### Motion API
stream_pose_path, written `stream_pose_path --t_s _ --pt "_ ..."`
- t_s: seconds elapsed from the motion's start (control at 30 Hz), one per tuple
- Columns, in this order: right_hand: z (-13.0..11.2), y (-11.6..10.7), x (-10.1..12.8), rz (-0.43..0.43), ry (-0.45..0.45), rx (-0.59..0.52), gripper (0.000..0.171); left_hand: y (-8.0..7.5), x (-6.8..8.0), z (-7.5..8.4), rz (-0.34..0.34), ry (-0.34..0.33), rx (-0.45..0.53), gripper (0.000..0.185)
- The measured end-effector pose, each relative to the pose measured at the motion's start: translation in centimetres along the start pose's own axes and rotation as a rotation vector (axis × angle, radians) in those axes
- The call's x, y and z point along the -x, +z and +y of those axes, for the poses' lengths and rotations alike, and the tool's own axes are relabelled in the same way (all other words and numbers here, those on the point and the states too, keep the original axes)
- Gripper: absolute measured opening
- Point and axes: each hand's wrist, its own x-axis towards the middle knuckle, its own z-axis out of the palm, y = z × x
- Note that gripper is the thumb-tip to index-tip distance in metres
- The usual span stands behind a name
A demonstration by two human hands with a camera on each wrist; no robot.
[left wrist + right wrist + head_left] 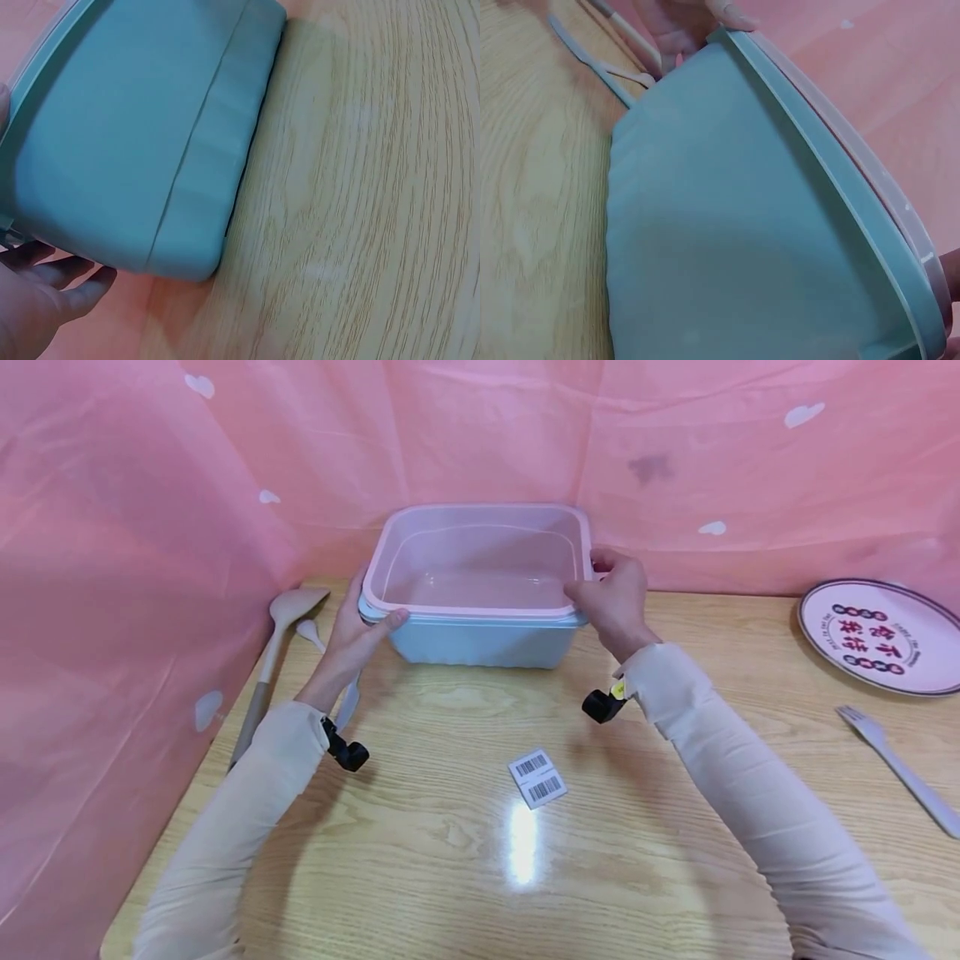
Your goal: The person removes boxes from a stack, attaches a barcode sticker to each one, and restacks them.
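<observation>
A pink rectangular basin (480,560) sits nested inside a light blue basin (480,646) at the back of the wooden table, its rim just above the blue one. At the left end, my left hand (356,639) holds the blue basin, thumb over the front rim corner. The left wrist view shows its other fingers (82,292) curled under the blue rim. My right hand (617,602) pinches the pink rim at the right end, thumb inside the basin. Most of that hand lies outside the right wrist view, where the blue wall (720,202) fills the middle.
Left of the basins lie a spatula (288,607), a small spoon (309,631) and a pale utensil (348,703) partly behind my left wrist. A barcode card (537,778) lies mid-table. To the right are a round plate (933,652) and a fork (896,764). Pink curtain (495,427) borders the table.
</observation>
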Motion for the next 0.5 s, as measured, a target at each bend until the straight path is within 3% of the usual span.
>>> stream_pose_path --t_s 0.27,0.5 --pt "-0.1 0.3 -0.2 0.063 0.026 -0.061 0.049 0.1 0.3 0.4 -0.001 0.011 0.002 0.085" --pt "-0.6 0.2 0.0 0.076 0.068 -0.033 0.051 0.0 -0.6 -2.3 -0.002 0.005 0.037 0.090"
